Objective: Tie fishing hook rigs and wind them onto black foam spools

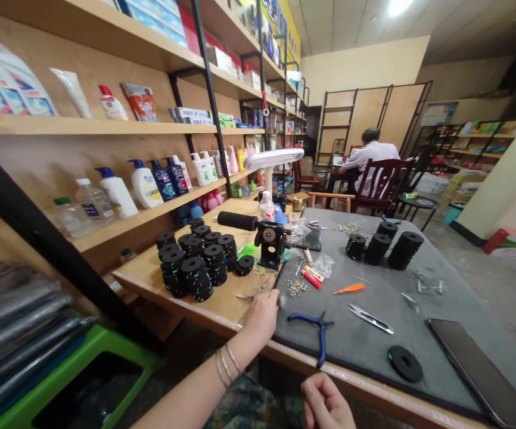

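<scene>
My left hand (263,314), with thin bangles on the wrist, rests at the left edge of the grey mat (374,345). Its fingers are pinched together on something small that I cannot make out. Blue-handled pliers (314,326) lie just right of it, and a small heap of coloured beads (296,288) lies just beyond. My right hand (325,405) hovers below the table's front edge with its fingers curled in; what it holds, if anything, is hidden. Stacks of black spools (192,262) stand on the wooden tabletop to the left, beside a black winder with a handle (269,241).
On the mat lie thread snips (370,319), an orange-handled tool (350,288), a flat black disc (405,363), a dark tablet (476,364) and more black spools (387,245). A lamp (273,158) stands behind. Product shelves (119,125) run along the left; a green stool (74,372) is low left. A person (369,158) sits farther back.
</scene>
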Demonstrator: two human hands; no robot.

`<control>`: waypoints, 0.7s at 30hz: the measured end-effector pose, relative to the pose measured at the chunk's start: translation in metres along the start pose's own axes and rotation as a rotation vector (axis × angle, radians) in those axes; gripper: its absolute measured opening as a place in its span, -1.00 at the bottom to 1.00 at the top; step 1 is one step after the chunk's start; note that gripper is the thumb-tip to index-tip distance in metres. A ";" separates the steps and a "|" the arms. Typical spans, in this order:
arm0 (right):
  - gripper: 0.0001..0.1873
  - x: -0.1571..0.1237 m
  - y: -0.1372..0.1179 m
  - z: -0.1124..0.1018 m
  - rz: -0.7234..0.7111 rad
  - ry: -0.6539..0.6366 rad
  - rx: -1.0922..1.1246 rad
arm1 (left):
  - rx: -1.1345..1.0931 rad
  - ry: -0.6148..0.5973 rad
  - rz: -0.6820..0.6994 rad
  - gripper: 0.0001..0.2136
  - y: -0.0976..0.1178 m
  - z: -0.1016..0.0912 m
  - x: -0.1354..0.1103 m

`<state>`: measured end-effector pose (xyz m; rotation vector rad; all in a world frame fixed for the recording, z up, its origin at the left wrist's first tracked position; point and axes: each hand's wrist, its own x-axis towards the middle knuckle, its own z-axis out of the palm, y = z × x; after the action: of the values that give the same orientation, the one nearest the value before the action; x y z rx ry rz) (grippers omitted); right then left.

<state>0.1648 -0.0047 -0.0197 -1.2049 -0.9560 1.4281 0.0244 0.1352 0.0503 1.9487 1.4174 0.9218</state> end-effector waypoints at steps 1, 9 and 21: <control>-0.44 -0.001 0.000 0.002 0.003 0.020 0.014 | 0.011 -0.004 0.019 -0.72 0.004 -0.001 -0.002; -0.46 -0.002 0.001 0.016 -0.042 0.126 0.044 | -0.266 -0.120 -0.054 -0.87 0.026 -0.008 -0.066; -0.44 0.000 0.004 0.010 -0.128 -0.044 -0.236 | -0.987 -0.249 -0.447 -0.62 0.015 0.026 -0.104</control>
<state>0.1544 -0.0055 -0.0212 -1.2620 -1.2369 1.2711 0.0320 0.0307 0.0247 0.9206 0.9071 0.8750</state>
